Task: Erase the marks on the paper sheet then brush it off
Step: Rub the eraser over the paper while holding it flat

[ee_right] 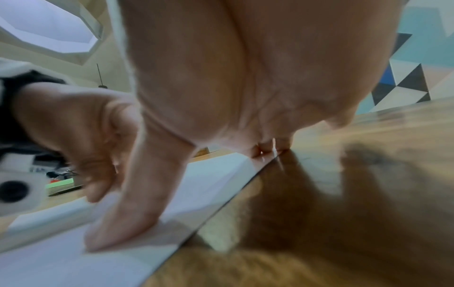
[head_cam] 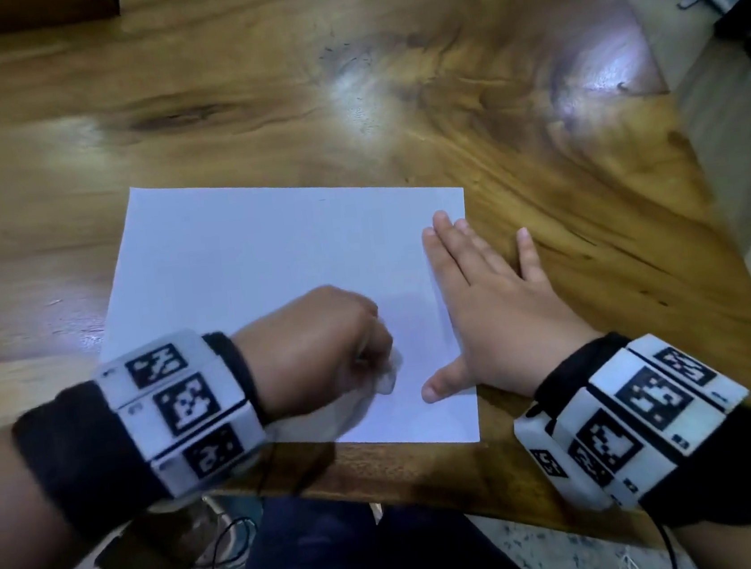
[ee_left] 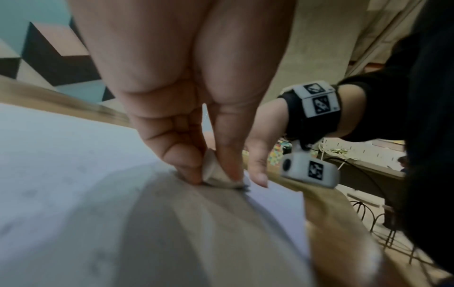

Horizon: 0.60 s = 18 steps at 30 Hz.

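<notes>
I see the paper sheet [head_cam: 281,295] lying flat on the wood worktop [head_cam: 562,169], near the edge at 6 o'clock. My left hand [head_cam: 324,341] is at the sheet's 6 o'clock side, w/ its grip pinched tight on a small white eraser [ee_left: 216,172], thumb & fingers [ee_left: 181,155] curled round it. The eraser tip touches the paper. My right hand [head_cam: 487,299] lies flat, fingers straight, on the sheet's 3 o'clock edge, partly on the wood. Thumb [ee_right: 127,213] presses the paper.
</notes>
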Each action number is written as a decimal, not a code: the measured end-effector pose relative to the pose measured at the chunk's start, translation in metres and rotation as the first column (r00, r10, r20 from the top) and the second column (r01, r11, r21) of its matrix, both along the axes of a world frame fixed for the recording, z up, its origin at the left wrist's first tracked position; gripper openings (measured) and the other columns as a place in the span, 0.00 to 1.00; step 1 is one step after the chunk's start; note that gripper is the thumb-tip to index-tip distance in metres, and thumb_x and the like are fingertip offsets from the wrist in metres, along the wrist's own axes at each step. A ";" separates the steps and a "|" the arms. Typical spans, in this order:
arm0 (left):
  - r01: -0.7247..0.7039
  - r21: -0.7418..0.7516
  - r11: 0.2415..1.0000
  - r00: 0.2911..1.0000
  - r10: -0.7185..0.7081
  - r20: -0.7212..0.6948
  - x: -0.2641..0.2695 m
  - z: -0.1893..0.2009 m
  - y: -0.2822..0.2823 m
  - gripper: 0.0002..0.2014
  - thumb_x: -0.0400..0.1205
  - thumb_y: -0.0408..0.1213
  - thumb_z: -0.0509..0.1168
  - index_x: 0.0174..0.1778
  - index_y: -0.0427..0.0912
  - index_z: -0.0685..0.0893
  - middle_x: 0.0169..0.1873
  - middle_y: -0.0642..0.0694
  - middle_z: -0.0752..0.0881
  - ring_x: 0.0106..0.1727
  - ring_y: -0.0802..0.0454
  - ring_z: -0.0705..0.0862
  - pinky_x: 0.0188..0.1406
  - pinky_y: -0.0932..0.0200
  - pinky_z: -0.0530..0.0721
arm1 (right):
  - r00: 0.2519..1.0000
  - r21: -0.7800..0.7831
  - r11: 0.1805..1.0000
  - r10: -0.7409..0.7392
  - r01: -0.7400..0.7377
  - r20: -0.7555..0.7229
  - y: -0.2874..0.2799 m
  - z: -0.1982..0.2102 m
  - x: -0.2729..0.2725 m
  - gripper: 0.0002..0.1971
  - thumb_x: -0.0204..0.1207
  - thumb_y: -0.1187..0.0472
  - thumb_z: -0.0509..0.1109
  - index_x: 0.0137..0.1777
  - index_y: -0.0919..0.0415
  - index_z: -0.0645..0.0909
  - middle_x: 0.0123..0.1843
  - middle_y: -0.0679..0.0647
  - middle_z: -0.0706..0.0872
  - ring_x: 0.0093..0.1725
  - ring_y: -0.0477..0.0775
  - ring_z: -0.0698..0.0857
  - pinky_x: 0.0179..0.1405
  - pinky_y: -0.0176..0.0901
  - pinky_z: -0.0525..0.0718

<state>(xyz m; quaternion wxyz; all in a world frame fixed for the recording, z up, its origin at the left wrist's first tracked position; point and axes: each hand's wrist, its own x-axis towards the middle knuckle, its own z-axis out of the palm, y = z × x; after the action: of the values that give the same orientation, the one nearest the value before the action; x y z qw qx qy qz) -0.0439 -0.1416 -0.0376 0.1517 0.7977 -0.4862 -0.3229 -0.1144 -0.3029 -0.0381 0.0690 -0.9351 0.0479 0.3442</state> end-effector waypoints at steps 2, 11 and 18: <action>-0.084 -0.049 0.995 0.992 0.088 0.089 0.017 0.000 -0.012 0.06 0.71 0.37 0.64 0.33 0.43 0.86 0.30 0.47 0.81 0.35 0.47 0.80 0.33 0.63 0.74 | 1.000 0.003 1.000 -0.005 0.005 -0.001 0.000 0.000 0.000 0.72 0.56 0.28 0.74 0.79 0.58 0.21 0.79 0.49 0.19 0.79 0.47 0.24 0.76 0.69 0.29; -0.113 -0.058 0.992 0.989 0.106 -0.105 -0.023 -0.008 0.023 0.03 0.73 0.38 0.66 0.34 0.44 0.84 0.30 0.58 0.73 0.34 0.67 0.76 0.35 0.65 0.74 | 1.000 -0.002 1.000 -0.002 0.002 0.000 0.000 0.000 0.000 0.72 0.56 0.27 0.73 0.79 0.58 0.22 0.79 0.49 0.20 0.79 0.47 0.25 0.75 0.73 0.32; -0.145 -0.187 0.972 0.978 0.170 0.124 0.010 -0.006 -0.002 0.05 0.70 0.37 0.63 0.29 0.42 0.81 0.30 0.46 0.76 0.31 0.43 0.80 0.31 0.55 0.75 | 1.000 0.004 1.000 -0.003 0.003 0.023 -0.001 0.000 -0.002 0.72 0.55 0.27 0.73 0.79 0.58 0.23 0.80 0.49 0.20 0.80 0.46 0.26 0.76 0.71 0.30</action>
<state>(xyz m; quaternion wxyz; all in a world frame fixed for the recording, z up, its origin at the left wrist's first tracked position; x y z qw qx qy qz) -0.0344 -0.1437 -0.0434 0.2130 0.8377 -0.4575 -0.2088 -0.1159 -0.3037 -0.0385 0.0718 -0.9389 0.0478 0.3332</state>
